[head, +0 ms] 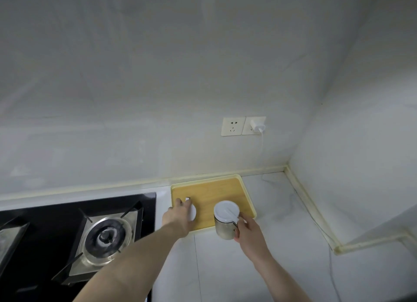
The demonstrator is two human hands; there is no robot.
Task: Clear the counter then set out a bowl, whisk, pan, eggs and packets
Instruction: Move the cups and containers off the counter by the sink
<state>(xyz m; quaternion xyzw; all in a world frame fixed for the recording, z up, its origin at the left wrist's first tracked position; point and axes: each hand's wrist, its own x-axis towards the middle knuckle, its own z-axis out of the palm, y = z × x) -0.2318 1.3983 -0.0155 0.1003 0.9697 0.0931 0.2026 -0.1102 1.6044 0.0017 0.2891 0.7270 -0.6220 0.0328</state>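
A wooden tray (209, 193) with a pale yellow rim lies on the white counter against the back wall. My right hand (247, 231) grips the handle side of a glass jar (224, 228) with a white lid, lifted at the tray's front edge. My left hand (180, 213) covers a second white-lidded jar (193, 212) at the tray's left side, fingers curled over its top. Most of that jar is hidden under the hand.
A black gas hob (74, 234) with a steel burner lies left of the tray. Two wall sockets (233, 126) sit above, one holding a white charger (258, 124) whose cable runs down along the counter's right side. White counter (282, 211) extends right to a corner.
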